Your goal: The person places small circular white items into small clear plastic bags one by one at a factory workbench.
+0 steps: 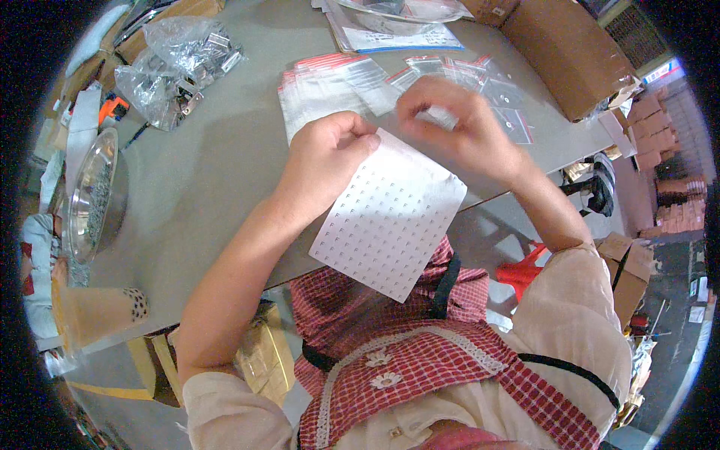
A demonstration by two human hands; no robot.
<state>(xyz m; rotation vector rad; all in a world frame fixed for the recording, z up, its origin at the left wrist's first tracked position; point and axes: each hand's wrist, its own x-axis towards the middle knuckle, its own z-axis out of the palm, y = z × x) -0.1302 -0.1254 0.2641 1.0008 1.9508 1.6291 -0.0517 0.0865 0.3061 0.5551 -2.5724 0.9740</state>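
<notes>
My left hand pinches the top edge of a white sheet printed with rows of small stickers, held over the table's near edge. My right hand hovers just above the sheet's upper right corner, fingers curled together, blurred by motion; whether it holds a sticker I cannot tell. Behind both hands lies a spread of small clear zip bags with red strips on the grey table.
A clear plastic bag of metal parts lies at the far left. A metal bowl of small pieces sits at the left edge. Brown cardboard boxes stand at the far right. Papers in a plastic sleeve lie at the back.
</notes>
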